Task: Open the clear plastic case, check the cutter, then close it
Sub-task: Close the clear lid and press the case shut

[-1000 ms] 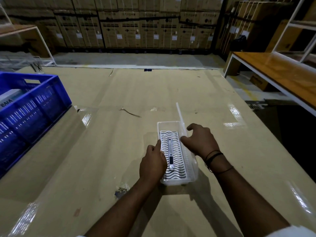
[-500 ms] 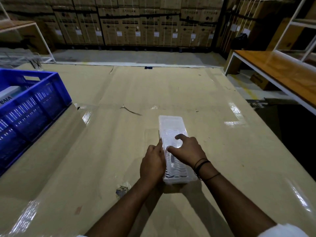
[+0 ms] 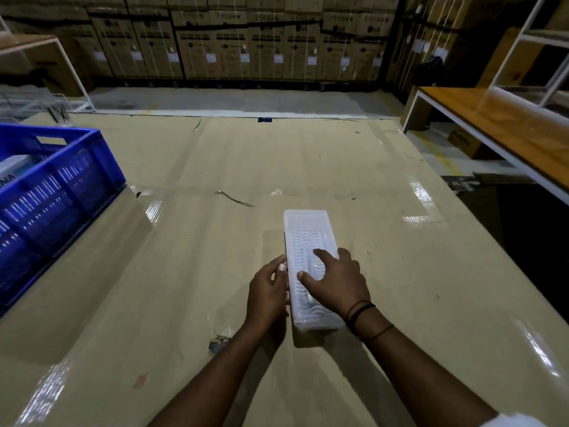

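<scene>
A long clear plastic case (image 3: pixel 308 235) lies on the cardboard-covered table (image 3: pixel 215 272) with its lid down flat. Through the lid I see a wavy white insert; the cutter inside is only a faint shape. My left hand (image 3: pixel 268 291) grips the case's left side, thumb against the edge. Resting on top of the lid is my right hand (image 3: pixel 337 280), fingers spread and pressing on it, covering the near half of the case.
A blue plastic crate (image 3: pixel 58 186) holding a white box stands at the left. A wooden bench with a white frame (image 3: pixel 498 131) runs along the right, with a dark gap beside the table's right edge. Stacked cartons (image 3: pixel 246 38) line the back wall.
The lid stood upright on the right side a second ago; my right hand swung it down over the case. The case is shut now and my right hand lies on top.
</scene>
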A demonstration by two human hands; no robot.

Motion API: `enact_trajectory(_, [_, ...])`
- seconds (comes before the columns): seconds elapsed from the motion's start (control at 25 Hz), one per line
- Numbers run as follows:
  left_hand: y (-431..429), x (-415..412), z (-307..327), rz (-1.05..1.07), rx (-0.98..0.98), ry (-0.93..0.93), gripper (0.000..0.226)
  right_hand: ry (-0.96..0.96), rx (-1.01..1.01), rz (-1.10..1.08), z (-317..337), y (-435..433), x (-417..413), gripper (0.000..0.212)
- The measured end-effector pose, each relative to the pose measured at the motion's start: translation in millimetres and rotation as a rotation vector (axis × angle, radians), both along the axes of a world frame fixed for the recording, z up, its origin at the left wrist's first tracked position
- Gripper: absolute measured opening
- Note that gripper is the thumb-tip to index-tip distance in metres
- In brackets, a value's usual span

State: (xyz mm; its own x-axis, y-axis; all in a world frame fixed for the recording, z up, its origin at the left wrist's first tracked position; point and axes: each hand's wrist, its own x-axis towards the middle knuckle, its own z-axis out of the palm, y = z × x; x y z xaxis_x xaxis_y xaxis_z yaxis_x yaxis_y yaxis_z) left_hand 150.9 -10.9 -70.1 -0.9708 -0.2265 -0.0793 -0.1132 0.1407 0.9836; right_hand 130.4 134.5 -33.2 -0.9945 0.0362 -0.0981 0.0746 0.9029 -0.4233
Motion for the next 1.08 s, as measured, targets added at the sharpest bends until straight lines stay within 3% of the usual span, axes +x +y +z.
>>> enact_trajectory(0.32, [9, 18, 5, -0.003, -0.116, -0.105, 0.030, 0.129, 0.010, 0.003, -20, 0, 11, 0.071])
enact_trajectory(0.44, [16, 32, 13, -0.003, -0.183, -0.131, 0.029, 0.213, -0.240, -0.086, -21, 5, 7, 0.067])
enact_trajectory(0.56, [15, 43, 15, 0.012, -0.281, -0.177, 0.036, 0.188, -0.535, -0.281, -20, 21, 6, 0.048])
enact_trajectory(0.64, [9, 47, 11, -0.009, -0.332, -0.204, 0.052, 0.095, -0.591, -0.361, -25, 33, 15, 0.036])
enact_trajectory(0.68, [6, 49, 8, -0.026, -0.331, -0.224, 0.058, 0.050, -0.582, -0.364, -29, 38, 22, 0.043])
enact_trajectory(0.76, [2, 55, 8, -0.070, -0.283, -0.250, 0.063, -0.011, -0.558, -0.345, -36, 48, 37, 0.061])
enact_trajectory(0.88, [4, 67, 14, -0.138, -0.107, -0.279, 0.060, -0.097, -0.629, -0.340, -36, 57, 54, 0.069])
enact_trajectory(1.08, [8, 72, 10, -0.136, 0.045, -0.294, 0.059, -0.173, -0.737, -0.298, -30, 56, 65, 0.067])
